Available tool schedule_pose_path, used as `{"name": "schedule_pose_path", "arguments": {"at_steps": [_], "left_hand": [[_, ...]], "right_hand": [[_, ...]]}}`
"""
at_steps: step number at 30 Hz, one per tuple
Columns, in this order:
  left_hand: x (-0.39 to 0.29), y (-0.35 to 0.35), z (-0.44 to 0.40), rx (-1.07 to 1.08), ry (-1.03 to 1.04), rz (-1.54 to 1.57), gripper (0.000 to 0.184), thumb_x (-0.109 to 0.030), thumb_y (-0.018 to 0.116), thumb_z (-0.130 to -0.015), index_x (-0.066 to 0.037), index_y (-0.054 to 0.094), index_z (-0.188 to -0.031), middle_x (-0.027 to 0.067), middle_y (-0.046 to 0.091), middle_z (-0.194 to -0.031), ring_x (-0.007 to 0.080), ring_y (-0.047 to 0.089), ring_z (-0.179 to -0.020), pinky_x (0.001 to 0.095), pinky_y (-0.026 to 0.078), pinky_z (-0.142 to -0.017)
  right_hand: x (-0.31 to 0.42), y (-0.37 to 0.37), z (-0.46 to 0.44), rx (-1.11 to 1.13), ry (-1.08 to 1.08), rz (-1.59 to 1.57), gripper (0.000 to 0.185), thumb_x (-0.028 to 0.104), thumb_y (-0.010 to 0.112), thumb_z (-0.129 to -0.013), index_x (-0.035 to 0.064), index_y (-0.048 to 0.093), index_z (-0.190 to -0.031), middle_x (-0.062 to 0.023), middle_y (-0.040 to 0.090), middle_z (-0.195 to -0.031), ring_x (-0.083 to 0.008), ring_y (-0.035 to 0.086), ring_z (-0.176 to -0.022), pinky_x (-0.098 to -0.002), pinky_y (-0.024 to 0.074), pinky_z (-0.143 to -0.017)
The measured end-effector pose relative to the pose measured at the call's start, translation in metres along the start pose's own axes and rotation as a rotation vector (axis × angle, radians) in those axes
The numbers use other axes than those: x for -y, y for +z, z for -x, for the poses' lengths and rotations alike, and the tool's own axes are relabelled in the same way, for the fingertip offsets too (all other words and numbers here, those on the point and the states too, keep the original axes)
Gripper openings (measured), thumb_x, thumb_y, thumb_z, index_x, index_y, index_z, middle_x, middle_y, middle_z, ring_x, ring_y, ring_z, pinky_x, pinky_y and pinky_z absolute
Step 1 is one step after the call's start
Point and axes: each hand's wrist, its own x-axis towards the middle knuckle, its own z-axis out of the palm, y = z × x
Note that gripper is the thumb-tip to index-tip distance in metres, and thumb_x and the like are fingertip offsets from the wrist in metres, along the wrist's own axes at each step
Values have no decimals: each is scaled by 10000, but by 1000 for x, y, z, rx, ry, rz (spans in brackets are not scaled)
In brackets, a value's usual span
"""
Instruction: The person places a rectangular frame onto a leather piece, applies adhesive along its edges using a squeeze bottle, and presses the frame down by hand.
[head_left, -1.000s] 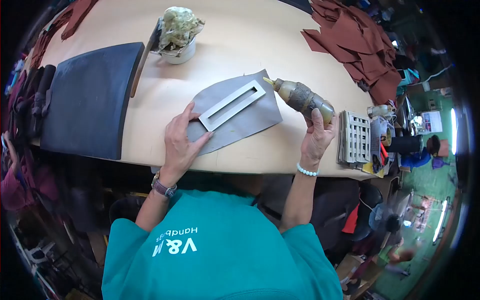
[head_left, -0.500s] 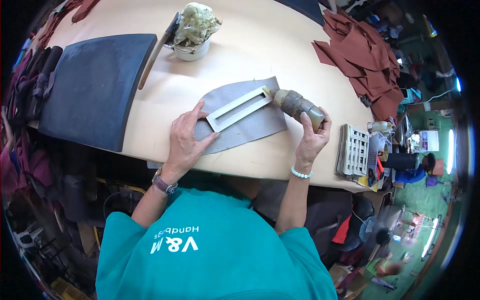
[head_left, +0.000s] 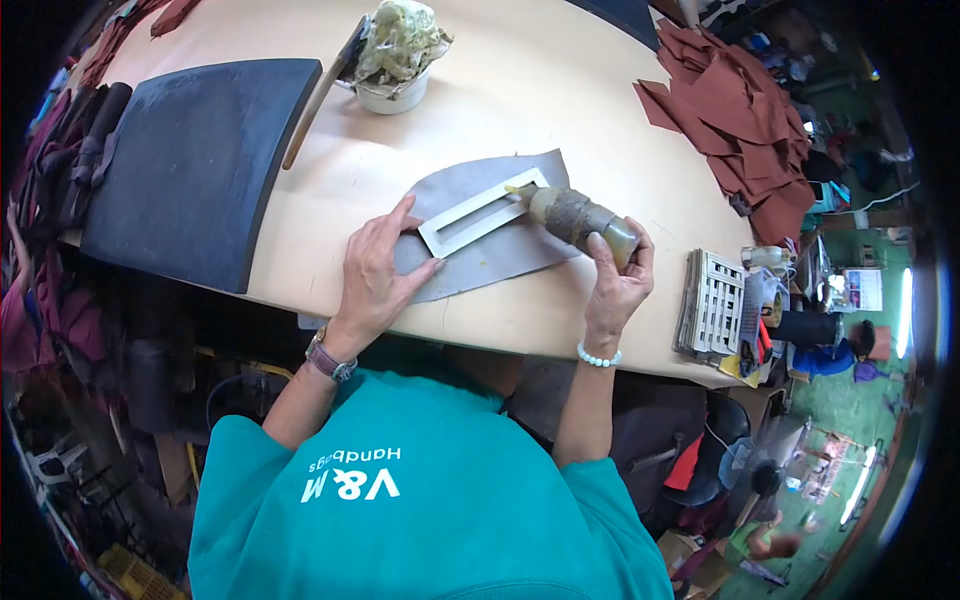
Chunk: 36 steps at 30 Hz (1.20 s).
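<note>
A grey, leather-like piece [head_left: 500, 268] with a curved edge lies flat on the table, and on it rests a white rectangular frame [head_left: 478, 233] with a long slot. My left hand [head_left: 378, 268] grips the frame's left end between thumb and fingers. In my right hand [head_left: 618, 290] is a squeeze bottle [head_left: 582, 222], tilted to the left, with dark wrapping round its middle. Its yellowish nozzle tip is at the frame's upper rail, near the right end. Whether the tip touches the rail I cannot tell.
A dark board [head_left: 195, 170] lies on the left of the pale table [head_left: 560, 90]. Behind the frame stands a white pot [head_left: 395, 95] with crumpled stuff on top, a wooden-handled tool [head_left: 315, 110] beside it. Slotted pale frames [head_left: 712, 300] are stacked at right, below reddish-brown pieces [head_left: 735, 120].
The bottle's nozzle has moved left along the frame's upper rail from its right end, my right hand going with it. My left hand keeps its grip. The view has shifted slightly.
</note>
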Motion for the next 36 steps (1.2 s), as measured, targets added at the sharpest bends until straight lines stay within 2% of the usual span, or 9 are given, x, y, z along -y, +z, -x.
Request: {"name": "schedule_pose_path", "arguments": {"at_steps": [11,15,16,19,22,31,36], "left_hand": [[4,3,1,-17,19,2,801,-118,780,-625,-30,405,-1327,92,630,-1012,250,573,-954,374,408,-867],[4,4,1,-19,14,-5,800,-125,782,-628,-31,405,-1328,92,630,-1013,247,574,-959,374,408,-871],[4,4,1,-19,13,-11,806,-126,783,-628,-32,403,-1332,98,632,-1011,247,580,-957,372,415,-873],[3,3,1,-15,7,-7,802,-128,781,-629,-30,405,-1330,96,632,-1013,247,579,-960,371,415,-874],[0,1,0,-5,-3,-9,801,-130,780,-629,-26,405,-1329,93,633,-1012,247,576,-962,369,415,-875],[1,2,0,-5,-2,-21,785,-128,772,-638,-22,406,-1325,88,631,-1017,244,571,-968,367,412,-880],[1,3,0,-7,0,-25,788,-151,778,-637,-24,409,-1322,79,626,-1005,238,565,-954,370,403,-875]], "right_hand": [[10,28,59,193,147,-96,502,34,777,-705,0,530,-1140,-54,565,-994,-122,557,-909,-240,468,-799],[-2,7,37,70,267,-471,355,40,685,-795,16,528,-1112,-59,596,-972,-121,591,-855,-237,503,-756],[-3,-2,30,10,260,-469,299,51,652,-826,14,530,-1096,-76,601,-980,-139,603,-863,-254,518,-756],[-5,-22,11,-148,136,-387,294,69,668,-824,-2,521,-1068,-86,594,-982,-152,599,-868,-268,509,-780],[-17,-34,2,-215,26,-170,285,105,677,-825,-1,527,-1043,-102,602,-989,-178,617,-865,-301,531,-766],[-27,-35,2,-237,46,-113,300,76,683,-815,12,516,-1056,-80,592,-986,-169,603,-876,-291,522,-764],[-25,-34,7,-211,116,-187,357,39,719,-774,-14,526,-1070,-73,575,-998,-133,571,-894,-258,480,-817]]}}
